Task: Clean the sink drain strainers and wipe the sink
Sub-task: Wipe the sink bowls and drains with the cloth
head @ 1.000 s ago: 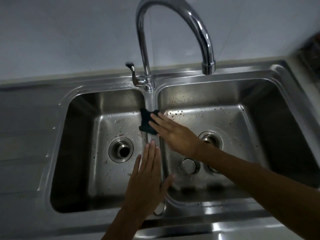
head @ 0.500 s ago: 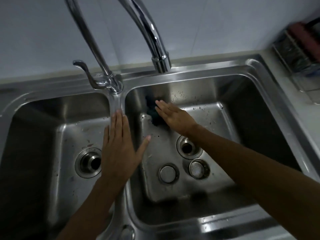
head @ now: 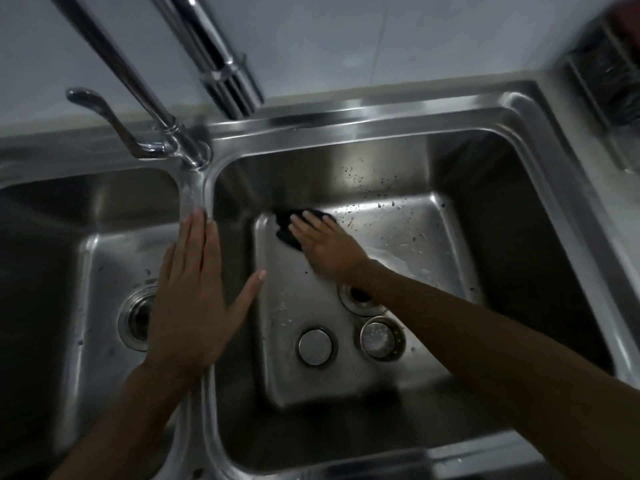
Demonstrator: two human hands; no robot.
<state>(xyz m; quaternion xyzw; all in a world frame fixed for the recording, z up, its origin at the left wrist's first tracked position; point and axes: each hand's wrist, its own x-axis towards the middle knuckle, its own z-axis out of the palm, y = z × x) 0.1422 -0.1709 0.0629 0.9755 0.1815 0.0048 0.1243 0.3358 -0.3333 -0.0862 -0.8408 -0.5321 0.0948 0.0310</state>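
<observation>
Your wiping is shifting from the divider [head: 192, 194] into the right basin [head: 408, 244].
Your left hand [head: 188, 299] is lying flat on the divider, holding nothing; beyond the two loose strainers [head: 379, 337], your right hand [head: 325, 247] is pressing the dark cloth [head: 286, 227], fingers straight, into the far-left corner.

Right hand [head: 327, 249] flat on cloth [head: 287, 225]

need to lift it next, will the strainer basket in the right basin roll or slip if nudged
The strainer basket sits flat, so it likely slides rather than rolls. Droplets on the basin floor suggest slipperiness. Thin perforated metal, probably light.
</observation>
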